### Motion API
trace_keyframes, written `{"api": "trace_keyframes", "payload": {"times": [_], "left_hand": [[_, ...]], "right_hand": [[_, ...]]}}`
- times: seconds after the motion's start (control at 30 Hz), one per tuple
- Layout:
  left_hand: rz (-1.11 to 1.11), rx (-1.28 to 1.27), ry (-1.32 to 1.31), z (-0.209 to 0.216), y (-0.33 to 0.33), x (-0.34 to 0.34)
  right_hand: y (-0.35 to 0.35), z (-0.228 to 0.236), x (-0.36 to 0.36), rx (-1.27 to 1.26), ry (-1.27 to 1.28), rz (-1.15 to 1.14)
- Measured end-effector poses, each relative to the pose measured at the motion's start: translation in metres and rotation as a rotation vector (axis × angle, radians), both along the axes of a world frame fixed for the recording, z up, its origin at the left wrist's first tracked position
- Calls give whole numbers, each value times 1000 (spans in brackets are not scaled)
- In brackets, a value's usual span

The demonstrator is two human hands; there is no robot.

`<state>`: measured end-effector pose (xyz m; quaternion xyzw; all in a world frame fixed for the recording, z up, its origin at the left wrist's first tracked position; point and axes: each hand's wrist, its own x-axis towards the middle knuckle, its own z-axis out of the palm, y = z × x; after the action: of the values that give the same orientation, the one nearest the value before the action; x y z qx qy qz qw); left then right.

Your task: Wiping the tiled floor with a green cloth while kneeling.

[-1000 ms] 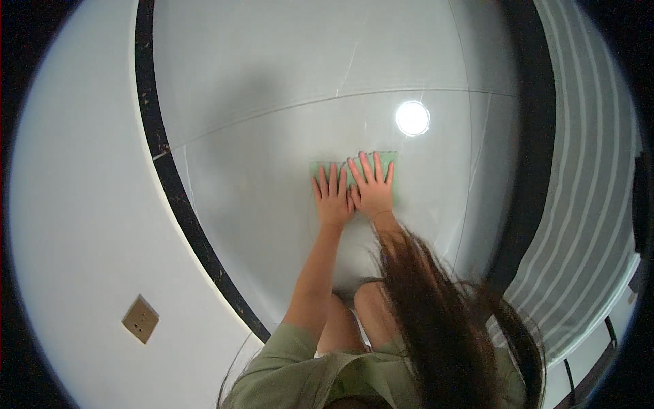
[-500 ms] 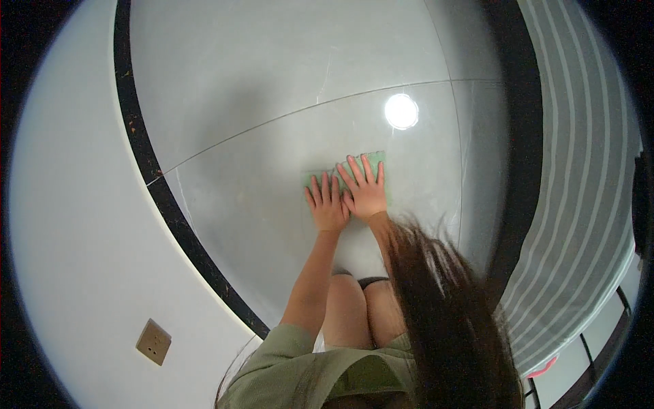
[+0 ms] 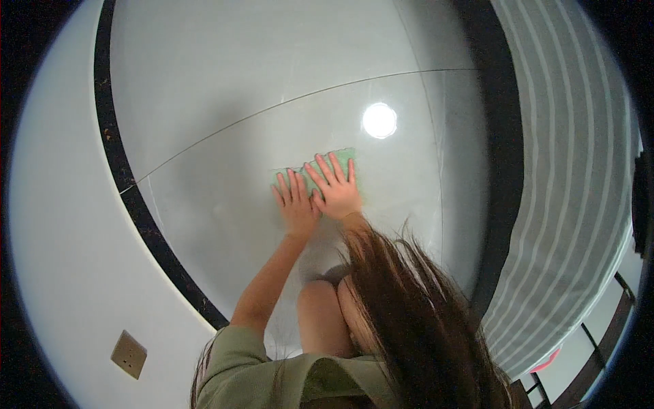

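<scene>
Fingers (image 3: 326, 170) parted and flat, the left hand (image 3: 300, 217) and right hand (image 3: 340, 198) press a green cloth (image 3: 310, 184) against the floor (image 3: 238, 170), between black edging (image 3: 119, 153) and a striped sheet (image 3: 565, 170); apparently mid-wipe, another stroke would call for even pressure.

Glossy pale grey floor tiles (image 3: 211, 225) with faint white veins filled the middle of the view. A thin dark seam (image 3: 282, 103) curved across them, and a second seam (image 3: 428, 95) ran lengthwise on the right. A round white light reflection (image 3: 379, 120) shone on the surface. Nearer and further left, a light green cloth (image 3: 345, 159) lay flat, its far edge uneven, much of it covered.
</scene>
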<state>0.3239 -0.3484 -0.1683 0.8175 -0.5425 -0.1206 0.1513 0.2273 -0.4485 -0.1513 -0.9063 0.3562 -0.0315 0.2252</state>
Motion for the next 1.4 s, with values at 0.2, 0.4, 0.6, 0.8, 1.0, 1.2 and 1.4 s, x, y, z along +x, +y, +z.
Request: {"api": "trace_keyframes", "payload": {"times": [0.2, 0.4, 0.6, 0.8, 1.0, 1.2, 1.4], "left_hand": [[-123, 141, -179, 9, -9, 7], [-137, 84, -155, -3, 9, -37], [-488, 70, 104, 5, 35, -142], [-474, 69, -90, 3, -21, -119], [-216, -35, -302, -18, -150, -50], [-114, 44, -104, -29, -149, -71], [-420, 280, 89, -1, -28, -190]], "right_hand": [[3, 0, 0, 7, -51, -10], [32, -14, -44, -108, 7, -74], [93, -5, -205, -80, 248, -176], [22, 1, -177, -96, 157, -204], [-111, -12, -79, -294, -37, -146], [-106, -23, -92, -258, -48, -129], [29, -1, -244, -44, 185, -63]]}}
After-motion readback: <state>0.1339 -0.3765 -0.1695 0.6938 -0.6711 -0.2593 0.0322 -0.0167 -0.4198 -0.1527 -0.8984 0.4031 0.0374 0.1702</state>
